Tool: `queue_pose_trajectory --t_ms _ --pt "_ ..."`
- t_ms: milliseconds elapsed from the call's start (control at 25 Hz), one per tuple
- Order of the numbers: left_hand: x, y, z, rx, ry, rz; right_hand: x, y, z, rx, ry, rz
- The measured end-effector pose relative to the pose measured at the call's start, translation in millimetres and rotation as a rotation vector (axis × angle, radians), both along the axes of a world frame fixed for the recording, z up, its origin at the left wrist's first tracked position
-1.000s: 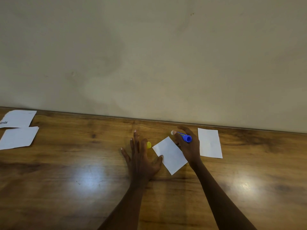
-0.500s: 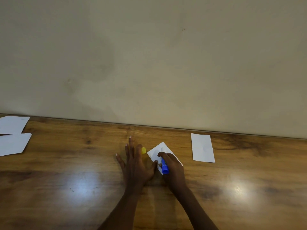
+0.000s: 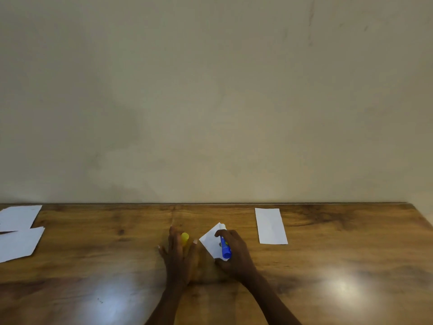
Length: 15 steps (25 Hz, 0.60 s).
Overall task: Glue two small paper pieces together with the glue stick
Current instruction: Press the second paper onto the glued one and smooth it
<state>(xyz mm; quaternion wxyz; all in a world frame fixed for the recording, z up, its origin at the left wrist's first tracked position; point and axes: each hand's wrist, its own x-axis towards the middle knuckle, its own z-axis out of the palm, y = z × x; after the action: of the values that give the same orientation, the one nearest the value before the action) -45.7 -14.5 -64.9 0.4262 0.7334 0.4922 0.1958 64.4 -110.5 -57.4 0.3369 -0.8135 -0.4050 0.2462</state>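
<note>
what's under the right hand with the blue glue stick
A small white paper piece lies flat on the wooden table under the right hand holding the blue glue stick. The hand covers the paper's right part, so any glue there is hidden.

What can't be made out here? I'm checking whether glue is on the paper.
- Glue stick tip, head view: hidden under the right hand.
- Glue on the small paper: too faint.
- Yellow cap: partly behind left hand fingers.
</note>
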Motion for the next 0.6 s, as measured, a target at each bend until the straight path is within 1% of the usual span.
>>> queue_pose_trajectory --t_ms 40,80,200,240,400,520,600 --pt "-2 4 4 -0.092 -0.053 0.051 3 -1 6 0.071 0.069 -0.037" --pt "-6 7 9 -0.167 -0.097 0.099 5 -1 14 0.153 0.177 -0.090" --pt "-19 10 18 -0.324 -0.146 0.176 7 -3 36 0.373 0.515 -0.250" --pt "-19 8 21 -0.361 -0.159 0.181 7 -4 42 0.398 0.557 -0.286" --pt "-1 -11 54 -0.508 -0.276 0.176 4 -20 63 0.418 0.503 -0.313" --pt "24 -28 89 -0.563 -0.299 0.039 11 -38 76 0.477 0.435 -0.381" --pt "39 -38 111 -0.582 -0.314 -0.065 19 -50 86 0.579 0.453 -0.432"
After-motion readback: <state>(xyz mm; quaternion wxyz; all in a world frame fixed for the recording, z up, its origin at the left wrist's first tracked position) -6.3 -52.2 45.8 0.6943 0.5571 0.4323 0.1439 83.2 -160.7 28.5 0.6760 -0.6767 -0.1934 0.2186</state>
